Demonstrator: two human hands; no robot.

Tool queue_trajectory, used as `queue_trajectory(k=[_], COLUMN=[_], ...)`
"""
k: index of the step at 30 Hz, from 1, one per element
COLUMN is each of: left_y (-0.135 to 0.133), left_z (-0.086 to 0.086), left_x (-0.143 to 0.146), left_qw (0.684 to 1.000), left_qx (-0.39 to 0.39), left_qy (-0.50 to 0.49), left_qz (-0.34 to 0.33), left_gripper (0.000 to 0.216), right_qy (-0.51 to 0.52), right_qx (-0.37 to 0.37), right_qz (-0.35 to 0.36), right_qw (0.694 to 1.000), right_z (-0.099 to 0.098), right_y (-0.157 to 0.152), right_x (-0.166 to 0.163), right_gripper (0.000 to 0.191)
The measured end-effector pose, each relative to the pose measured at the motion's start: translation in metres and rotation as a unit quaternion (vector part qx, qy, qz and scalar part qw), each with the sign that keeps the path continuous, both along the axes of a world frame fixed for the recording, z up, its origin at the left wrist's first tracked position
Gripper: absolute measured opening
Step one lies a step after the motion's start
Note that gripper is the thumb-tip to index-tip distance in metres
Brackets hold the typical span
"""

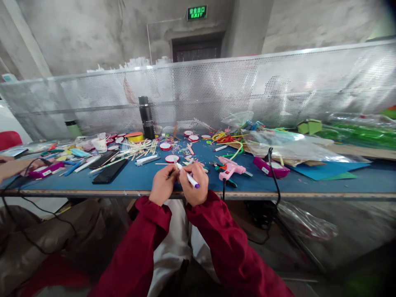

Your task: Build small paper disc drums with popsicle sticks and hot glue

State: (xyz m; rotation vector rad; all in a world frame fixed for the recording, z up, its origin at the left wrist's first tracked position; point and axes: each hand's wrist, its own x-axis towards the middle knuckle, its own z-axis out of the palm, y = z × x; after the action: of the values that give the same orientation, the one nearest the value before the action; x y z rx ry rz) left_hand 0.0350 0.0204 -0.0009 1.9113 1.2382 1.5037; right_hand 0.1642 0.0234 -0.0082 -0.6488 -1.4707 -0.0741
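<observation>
Near the table's front edge, my right hand grips a white marker pen with a purple end, its other end slanting up to the left. My left hand is closed in a pinch just beside it, fingertips close to the right hand's. Whatever lies between the left fingertips is too small to make out. Right behind the hands lies a round red-rimmed lid with a white face. A pink hot glue gun rests to the right of my right hand.
Dark phones, wooden sticks and a black bottle stand or lie to the left. On the right are a purple-sided round object with a black cable, plastic sheets and blue card. Another person's hand is at far left.
</observation>
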Motion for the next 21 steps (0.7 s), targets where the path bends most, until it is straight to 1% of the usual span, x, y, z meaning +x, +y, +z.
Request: queue_trajectory(k=[4,21], left_y=[0.0002,0.0017], left_z=[0.0003,-0.0010], left_x=[-0.0006,-0.0013], left_qw=[1.000,1.000], left_qx=[-0.003,-0.005], left_qy=[0.005,-0.002], left_qz=[-0.011,-0.009], left_gripper=[0.024,0.023], right_qy=[0.019,-0.001], right_qx=[0.001,0.003], right_qz=[-0.012,0.005], right_qw=[1.000,1.000], right_z=[0.0000,0.0012], right_y=[0.0001,0.0005], right_x=[0.0006,0.0010], right_gripper=[0.011,0.015])
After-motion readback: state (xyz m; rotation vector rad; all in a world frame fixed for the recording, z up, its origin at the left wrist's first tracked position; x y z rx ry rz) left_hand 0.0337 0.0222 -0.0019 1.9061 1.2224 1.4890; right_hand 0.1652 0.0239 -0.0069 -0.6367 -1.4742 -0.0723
